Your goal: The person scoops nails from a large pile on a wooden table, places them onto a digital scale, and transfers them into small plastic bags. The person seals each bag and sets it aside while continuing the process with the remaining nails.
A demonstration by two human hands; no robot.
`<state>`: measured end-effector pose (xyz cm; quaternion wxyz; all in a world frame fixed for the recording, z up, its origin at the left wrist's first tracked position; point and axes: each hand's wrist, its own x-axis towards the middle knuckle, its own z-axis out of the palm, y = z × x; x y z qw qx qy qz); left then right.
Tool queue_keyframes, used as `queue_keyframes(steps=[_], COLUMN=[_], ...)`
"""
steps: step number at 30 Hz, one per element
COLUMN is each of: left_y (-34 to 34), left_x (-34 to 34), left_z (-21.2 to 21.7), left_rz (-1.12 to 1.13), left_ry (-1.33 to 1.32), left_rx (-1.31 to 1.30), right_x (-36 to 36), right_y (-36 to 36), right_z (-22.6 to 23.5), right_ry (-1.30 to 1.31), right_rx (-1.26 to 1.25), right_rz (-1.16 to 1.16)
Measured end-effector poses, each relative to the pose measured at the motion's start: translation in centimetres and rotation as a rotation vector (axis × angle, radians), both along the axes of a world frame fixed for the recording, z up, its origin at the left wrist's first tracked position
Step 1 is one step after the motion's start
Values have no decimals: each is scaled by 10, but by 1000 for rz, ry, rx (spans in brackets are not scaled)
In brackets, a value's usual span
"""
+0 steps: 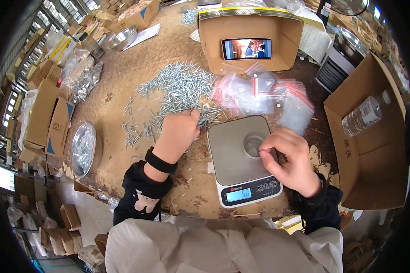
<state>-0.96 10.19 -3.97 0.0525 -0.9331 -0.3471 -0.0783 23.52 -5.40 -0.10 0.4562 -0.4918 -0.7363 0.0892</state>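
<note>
A heap of silver screws [180, 84] covers the middle of the worktable, with loose ones scattered along its left side. My left hand [175, 136] rests at the heap's near edge, fingers curled down among the screws; what they grip is hidden. To the right stands a digital scale [230, 159] with a lit display and a grey weighing plate. On that plate sits a small clear cup [253, 146]. My right hand [289, 159] has thumb and forefinger pinched together at the cup's right rim; whatever lies between them cannot be made out.
Clear zip bags [246, 93] with red strips lie behind the scale. An open carton [284, 43] behind them holds a phone [247, 48] playing video. Another carton [364, 159] at right contains a plastic bottle [362, 117]. A metal bowl [84, 150] stands left, near closed boxes [48, 118].
</note>
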Motion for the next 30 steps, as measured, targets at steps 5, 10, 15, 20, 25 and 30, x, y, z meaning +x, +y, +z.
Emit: queue_keyframes(steps=[5, 10, 15, 20, 25, 30], left_y=[-1, 1, 6, 2, -31, -68], left_x=[-2, -4, -18, -19, -1, 32], left_z=[-3, -3, 2, 23, 46, 43], left_rz=[46, 49, 18, 42, -53, -330], left_ry=[10, -10, -139, -293, -613, -581], left_rx=[-20, -51, -108, -272, -676, -524], right_x=[1, 3, 7, 6, 3, -13], right_y=[2, 2, 2, 4, 6, -1], right_z=[-1, 0, 3, 2, -9, -7], right_ry=[-9, -31, -78, -185, -254, -231], right_rx=[0, -12, -20, -135, -258, -293], right_rz=[-4, -23, -23, 6, 107, 108])
